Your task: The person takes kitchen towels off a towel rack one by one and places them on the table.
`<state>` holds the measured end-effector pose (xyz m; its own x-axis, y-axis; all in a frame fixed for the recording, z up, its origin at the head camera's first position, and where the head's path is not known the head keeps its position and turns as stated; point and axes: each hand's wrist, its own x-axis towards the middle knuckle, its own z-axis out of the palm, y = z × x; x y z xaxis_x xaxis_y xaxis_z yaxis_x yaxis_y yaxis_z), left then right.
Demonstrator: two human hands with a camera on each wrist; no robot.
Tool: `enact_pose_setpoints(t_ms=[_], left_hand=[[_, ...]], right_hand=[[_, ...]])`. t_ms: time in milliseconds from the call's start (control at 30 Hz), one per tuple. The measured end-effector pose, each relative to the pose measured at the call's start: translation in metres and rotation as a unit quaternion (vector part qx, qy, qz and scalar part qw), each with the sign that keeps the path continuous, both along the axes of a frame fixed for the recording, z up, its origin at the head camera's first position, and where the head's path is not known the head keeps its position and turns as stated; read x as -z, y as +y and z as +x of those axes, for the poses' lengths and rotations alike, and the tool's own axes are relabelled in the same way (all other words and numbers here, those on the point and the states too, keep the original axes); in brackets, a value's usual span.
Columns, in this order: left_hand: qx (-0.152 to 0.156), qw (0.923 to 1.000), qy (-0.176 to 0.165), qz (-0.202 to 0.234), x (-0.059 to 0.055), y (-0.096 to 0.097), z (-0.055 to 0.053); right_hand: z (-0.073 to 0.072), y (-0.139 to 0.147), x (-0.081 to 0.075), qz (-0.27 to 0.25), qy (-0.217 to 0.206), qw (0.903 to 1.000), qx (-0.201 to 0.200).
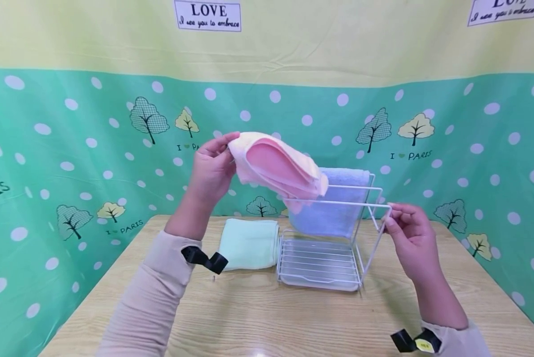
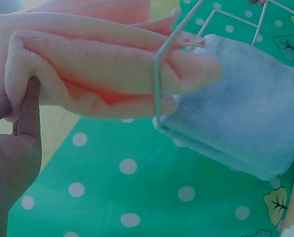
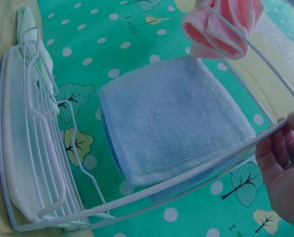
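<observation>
My left hand [image 1: 212, 171] pinches one end of a folded pink towel [image 1: 309, 161], raised above the table. The towel's other end reaches the upper bars of a white wire rack [image 1: 356, 203]; in the left wrist view a bar crosses in front of it. With thumb and fingers, my right hand [image 1: 413, 243] grips the rack's upper right corner, also seen in the right wrist view, where the fingers [image 3: 273, 153] are on the rod. A light blue towel [image 3: 171, 113] hangs folded over a bar at the back of the rack.
A folded mint-green towel [image 1: 249, 243] lies on the wooden table [image 1: 249, 317], left of the rack. The rack's base has a wire shelf [image 1: 318, 258] over a pale tray [image 1: 333, 285]. Behind the table hangs a green and yellow patterned cloth [image 1: 267, 106].
</observation>
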<state>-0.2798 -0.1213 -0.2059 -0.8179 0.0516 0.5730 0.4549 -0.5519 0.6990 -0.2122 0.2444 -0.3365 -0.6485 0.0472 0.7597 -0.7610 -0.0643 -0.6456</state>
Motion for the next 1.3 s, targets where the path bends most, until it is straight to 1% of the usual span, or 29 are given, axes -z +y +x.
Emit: enact_pose_setpoints(t_ms=[200, 300, 333, 433, 467, 633, 767, 867, 967, 1133, 1200, 1300], left_hand=[[-0.018, 0.9997, 0.016, -0.003, -0.001, -0.018, 0.006], [-0.019, 0.9996, 0.019, 0.003, 0.0, -0.028, 0.008], [-0.024, 0.9995, 0.019, 0.004, 0.0, -0.03, 0.009], [-0.032, 0.9993, 0.017, 0.007, 0.002, -0.039, 0.01], [-0.039, 0.9991, 0.015, 0.005, 0.002, -0.042, 0.01], [-0.05, 0.9986, 0.004, 0.014, 0.006, -0.055, 0.011], [-0.056, 0.9982, -0.005, 0.023, 0.008, -0.064, 0.013], [-0.053, 0.998, -0.01, 0.034, 0.01, -0.072, 0.014], [-0.057, 0.9977, -0.012, 0.036, 0.014, -0.078, 0.013], [-0.078, 0.9966, -0.018, 0.018, 0.023, -0.086, 0.011], [-0.084, 0.996, -0.027, 0.014, 0.028, -0.09, 0.01], [-0.087, 0.9952, -0.043, 0.012, 0.035, -0.094, 0.009]], right_hand=[[-0.001, 0.001, 0.001, 0.001, 0.004, 1.0, 0.0], [-0.001, 0.001, 0.001, 0.004, -0.001, 1.0, 0.007], [-0.001, 0.001, 0.001, 0.006, -0.005, 0.9999, 0.012], [0.0, 0.002, 0.001, 0.011, -0.012, 0.9996, 0.023], [0.0, 0.002, 0.0, 0.011, -0.013, 0.9995, 0.025], [0.0, 0.002, 0.0, 0.013, -0.011, 0.9996, 0.022], [0.0, 0.001, 0.0, 0.014, -0.009, 0.9996, 0.021], [0.0, 0.001, 0.0, 0.013, -0.006, 0.9997, 0.018], [0.0, 0.001, 0.0, 0.012, -0.003, 0.9998, 0.014], [0.0, 0.001, 0.0, 0.014, -0.008, 0.9996, 0.022], [0.0, 0.001, 0.0, 0.016, -0.009, 0.9995, 0.026], [0.0, 0.001, 0.0, 0.012, -0.005, 0.9997, 0.02]])
